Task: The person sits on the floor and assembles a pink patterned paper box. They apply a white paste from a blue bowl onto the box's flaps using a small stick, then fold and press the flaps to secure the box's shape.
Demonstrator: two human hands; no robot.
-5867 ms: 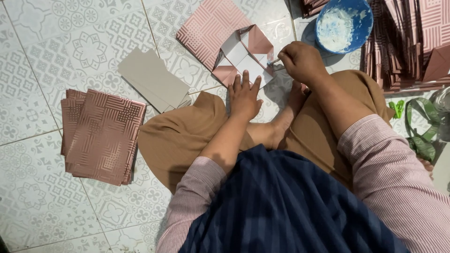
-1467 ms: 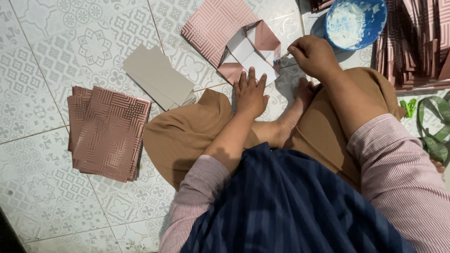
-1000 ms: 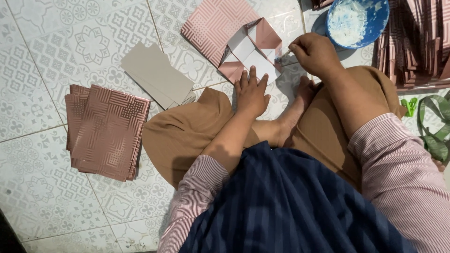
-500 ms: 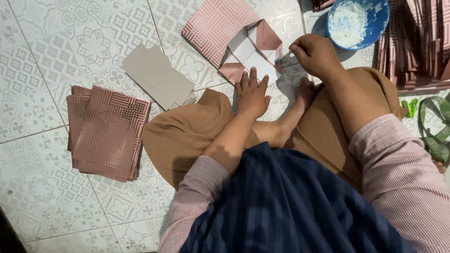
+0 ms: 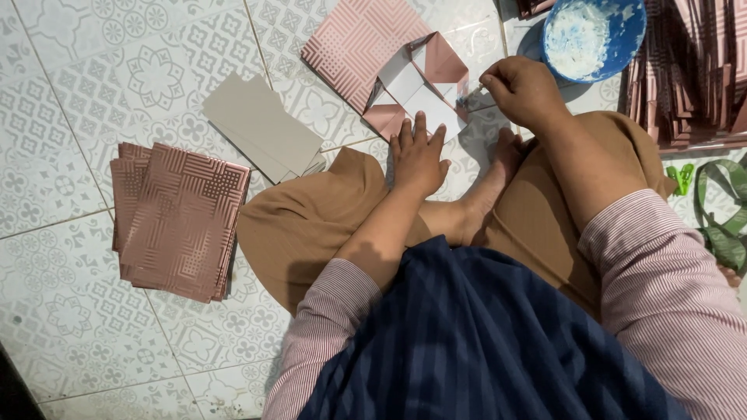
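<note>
Folded paper piece (image 5: 401, 66): rose-pink, patterned with fine geometric lines, flaps turned inward to show a white inner face; lies flat on the tiled floor (image 5: 70, 62) toward its far edge, just ahead of the person's knees.

Left hand (image 5: 418, 152): laid flat, fingers spread and extended, fingertips pressing the near edge of the white inner face; nothing grasped.

Right hand (image 5: 523, 89): closed in a pinch around a thin tool whose tip touches the right-hand flap of the folded paper piece; what kind of tool it is cannot be told, most of it being hidden in the fingers.

Blue bowl (image 5: 594, 35): holds white paste; stands on the floor just beyond the right hand, near the far right corner.

Grey card sheets (image 5: 262, 127): plain, a few overlapped, lying left of the folded paper piece and apart from it.

Stack of pink sheets (image 5: 177, 219): same patterned stock, squared in a loose pile, at the floor's left side, well apart from both hands.

Row of folded pink pieces (image 5: 696, 70): stood on edge, packed close, along the right edge beside the bowl.

Green strap (image 5: 720, 225): lies at the right edge, below that row.
</note>
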